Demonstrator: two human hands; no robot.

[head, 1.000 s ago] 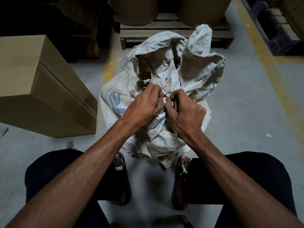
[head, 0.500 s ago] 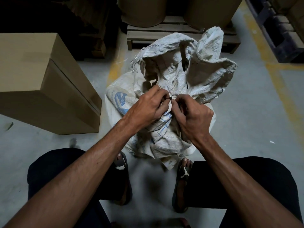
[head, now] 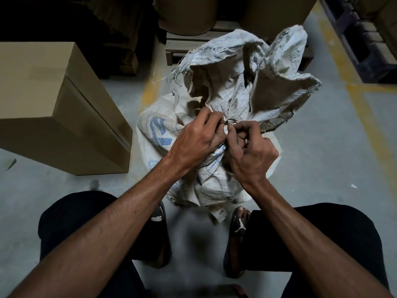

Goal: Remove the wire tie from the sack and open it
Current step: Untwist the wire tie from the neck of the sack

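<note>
A dirty white woven sack (head: 277, 87) with blue print stands on the floor between my feet, its neck bunched and its loose top flopping upward. A thin dark wire tie (head: 229, 122) circles the neck. My left hand (head: 198, 140) pinches the tie from the left, fingers pressed on the gathered cloth. My right hand (head: 250, 147) is curled tight and pinches the tie's end from the right. The two hands touch at the fingertips. Most of the wire is hidden under my fingers.
A large cardboard box (head: 53, 108) stands on the floor at left, close to the sack. A wooden pallet (head: 178, 46) with big brown rolls sits behind the sack. A dark pallet (head: 361, 46) is at far right. Yellow floor lines (head: 365, 117) run past it.
My right hand has rotated, its knuckles turning outward and fingers curling tighter on the wire. The left hand keeps its pinch. The view has shifted slightly.
</note>
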